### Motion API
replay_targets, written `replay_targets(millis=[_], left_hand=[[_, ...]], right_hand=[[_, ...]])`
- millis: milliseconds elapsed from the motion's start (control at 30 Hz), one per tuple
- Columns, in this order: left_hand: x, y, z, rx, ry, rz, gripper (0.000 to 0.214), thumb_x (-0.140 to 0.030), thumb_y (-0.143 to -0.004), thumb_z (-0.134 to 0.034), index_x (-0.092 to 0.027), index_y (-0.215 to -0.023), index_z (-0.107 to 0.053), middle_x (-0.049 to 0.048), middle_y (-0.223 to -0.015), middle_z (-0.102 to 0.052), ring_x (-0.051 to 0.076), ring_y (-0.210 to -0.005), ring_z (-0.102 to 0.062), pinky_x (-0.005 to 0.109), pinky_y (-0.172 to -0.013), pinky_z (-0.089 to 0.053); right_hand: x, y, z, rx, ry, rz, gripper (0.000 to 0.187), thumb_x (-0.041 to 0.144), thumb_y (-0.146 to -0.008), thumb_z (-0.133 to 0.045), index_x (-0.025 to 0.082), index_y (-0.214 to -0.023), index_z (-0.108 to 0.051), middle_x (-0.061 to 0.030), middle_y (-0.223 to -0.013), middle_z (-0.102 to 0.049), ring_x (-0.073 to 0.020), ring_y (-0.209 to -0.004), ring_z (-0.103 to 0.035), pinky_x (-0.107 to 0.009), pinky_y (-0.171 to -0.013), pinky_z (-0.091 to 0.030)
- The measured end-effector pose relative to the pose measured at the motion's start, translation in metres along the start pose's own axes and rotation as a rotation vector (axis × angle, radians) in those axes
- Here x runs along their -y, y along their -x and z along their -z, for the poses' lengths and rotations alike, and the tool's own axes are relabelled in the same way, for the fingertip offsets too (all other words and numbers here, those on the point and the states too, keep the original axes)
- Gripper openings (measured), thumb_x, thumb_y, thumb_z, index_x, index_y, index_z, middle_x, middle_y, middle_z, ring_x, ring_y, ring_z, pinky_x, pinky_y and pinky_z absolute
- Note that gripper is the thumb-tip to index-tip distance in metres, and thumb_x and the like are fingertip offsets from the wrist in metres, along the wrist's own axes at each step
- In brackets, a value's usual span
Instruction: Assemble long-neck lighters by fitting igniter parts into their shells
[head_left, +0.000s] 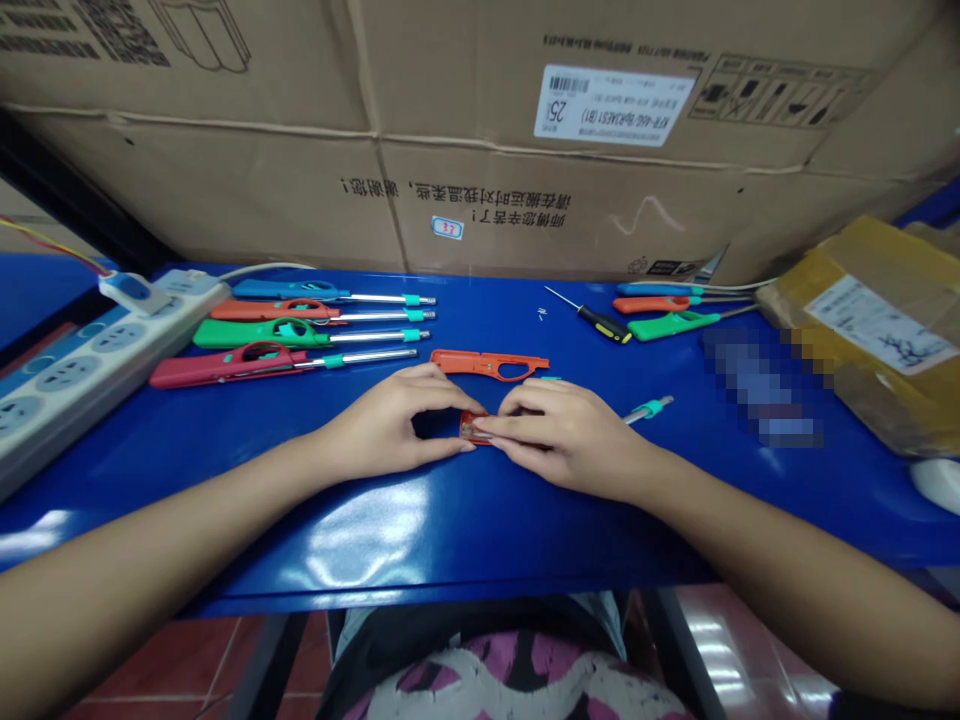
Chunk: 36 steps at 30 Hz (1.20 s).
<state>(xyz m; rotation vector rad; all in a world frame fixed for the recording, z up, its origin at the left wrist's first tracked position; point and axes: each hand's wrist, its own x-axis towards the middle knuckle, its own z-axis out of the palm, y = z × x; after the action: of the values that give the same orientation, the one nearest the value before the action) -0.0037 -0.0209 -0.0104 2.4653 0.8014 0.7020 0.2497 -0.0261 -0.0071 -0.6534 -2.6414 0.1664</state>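
An opened orange long-necked lighter (469, 430) lies on the blue table between my hands. My left hand (390, 420) grips its left end between thumb and forefinger. From the other side, my right hand (574, 435) closes over the body, its fingertips pressed at the open end; small parts there are too fine to make out. Past the right hand pokes a metal tube with a teal ring (651, 408). Just beyond my fingers lies a separate orange shell half (459, 361). Most of the lighter body is hidden under the right hand.
Several lighters, including a red one (217, 368), lie in a row at left beside a white power strip (101, 345). A screwdriver (604, 324) and several coloured handles, one green (667, 325), lie back right. A taped package (847, 280) and a cardboard box (465, 150) border the table.
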Motion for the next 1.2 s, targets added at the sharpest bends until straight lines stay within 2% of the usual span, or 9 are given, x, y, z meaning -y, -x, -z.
replay_targets(millis=[200,400,533,667,733,800,867,1000,1200], left_hand=[[-0.001,0.0,0.0,0.009,0.007,-0.005,0.026,-0.031,-0.089,-0.073,-0.021,-0.112,-0.073,0.0045,-0.104,-0.076,0.019,-0.095,-0.064,0.034,-0.09,-0.053],[-0.001,0.0,-0.001,-0.004,0.01,-0.006,0.024,-0.031,-0.089,-0.073,-0.021,-0.111,-0.073,0.0043,-0.102,-0.077,0.019,-0.094,-0.065,0.033,-0.089,-0.053],[-0.002,0.0,-0.001,0.01,-0.005,-0.011,0.023,-0.03,-0.09,-0.07,-0.021,-0.112,-0.073,0.0047,-0.102,-0.076,0.02,-0.095,-0.065,0.035,-0.09,-0.053],[-0.002,0.001,-0.001,0.015,-0.05,-0.016,0.028,-0.028,-0.09,-0.068,-0.02,-0.117,-0.07,0.007,-0.107,-0.073,0.022,-0.102,-0.065,0.038,-0.097,-0.051],[-0.004,0.002,-0.001,0.001,-0.081,-0.016,0.034,-0.03,-0.09,-0.068,-0.02,-0.122,-0.067,0.0083,-0.114,-0.071,0.022,-0.108,-0.064,0.039,-0.101,-0.049],[-0.006,0.003,-0.001,-0.019,-0.13,-0.038,0.038,-0.031,-0.091,-0.067,-0.021,-0.127,-0.065,0.0094,-0.122,-0.069,0.023,-0.114,-0.062,0.041,-0.104,-0.047],[-0.008,0.003,-0.001,-0.008,-0.192,-0.106,0.039,-0.031,-0.093,-0.065,-0.023,-0.13,-0.064,0.0091,-0.129,-0.067,0.025,-0.118,-0.061,0.043,-0.105,-0.046],[-0.012,0.003,-0.003,0.113,-0.296,-0.228,0.043,-0.029,-0.097,-0.059,-0.027,-0.14,-0.058,0.0071,-0.137,-0.064,0.027,-0.124,-0.058,0.045,-0.106,-0.047],[-0.007,0.005,-0.005,0.185,-0.296,-0.241,0.051,-0.02,-0.1,-0.05,-0.029,-0.15,-0.046,0.0051,-0.142,-0.061,0.027,-0.131,-0.056,0.046,-0.111,-0.046]], right_hand=[[0.0,0.0,0.0,0.052,0.047,-0.011,0.026,0.027,-0.099,-0.055,0.023,-0.116,-0.074,-0.0055,-0.093,-0.07,-0.0179,-0.083,-0.061,-0.032,-0.071,-0.045],[-0.002,-0.001,-0.004,0.057,-0.031,-0.035,0.025,0.027,-0.1,-0.054,0.024,-0.115,-0.075,-0.006,-0.094,-0.07,-0.0177,-0.084,-0.06,-0.031,-0.073,-0.045],[-0.002,-0.002,-0.008,0.029,-0.18,-0.117,0.022,0.026,-0.098,-0.059,0.025,-0.113,-0.075,-0.005,-0.092,-0.07,-0.0173,-0.084,-0.06,-0.032,-0.074,-0.047],[-0.003,-0.006,-0.003,-0.086,-0.321,-0.174,0.015,0.024,-0.094,-0.064,0.021,-0.101,-0.078,-0.0045,-0.089,-0.071,-0.0164,-0.083,-0.062,-0.032,-0.077,-0.05],[-0.005,-0.006,0.004,-0.187,-0.326,-0.221,0.015,0.021,-0.095,-0.062,0.018,-0.094,-0.077,-0.0051,-0.088,-0.07,-0.0161,-0.083,-0.064,-0.032,-0.079,-0.05],[-0.009,-0.006,0.012,-0.209,-0.28,-0.277,0.015,0.02,-0.094,-0.061,0.017,-0.095,-0.076,-0.0061,-0.09,-0.07,-0.0173,-0.085,-0.064,-0.033,-0.081,-0.051],[-0.013,-0.004,0.019,-0.109,-0.238,-0.312,0.016,0.021,-0.091,-0.065,0.017,-0.103,-0.075,-0.0073,-0.096,-0.07,-0.02,-0.092,-0.064,-0.035,-0.085,-0.051],[-0.02,0.001,0.029,0.142,-0.198,-0.317,0.024,0.024,-0.089,-0.067,0.019,-0.112,-0.071,-0.0088,-0.109,-0.07,-0.0245,-0.106,-0.062,-0.04,-0.093,-0.049],[-0.021,-0.001,0.035,0.204,-0.237,-0.363,0.009,0.019,-0.09,-0.063,0.018,-0.093,-0.071,-0.0064,-0.099,-0.071,-0.0206,-0.096,-0.063,-0.034,-0.086,-0.048]])
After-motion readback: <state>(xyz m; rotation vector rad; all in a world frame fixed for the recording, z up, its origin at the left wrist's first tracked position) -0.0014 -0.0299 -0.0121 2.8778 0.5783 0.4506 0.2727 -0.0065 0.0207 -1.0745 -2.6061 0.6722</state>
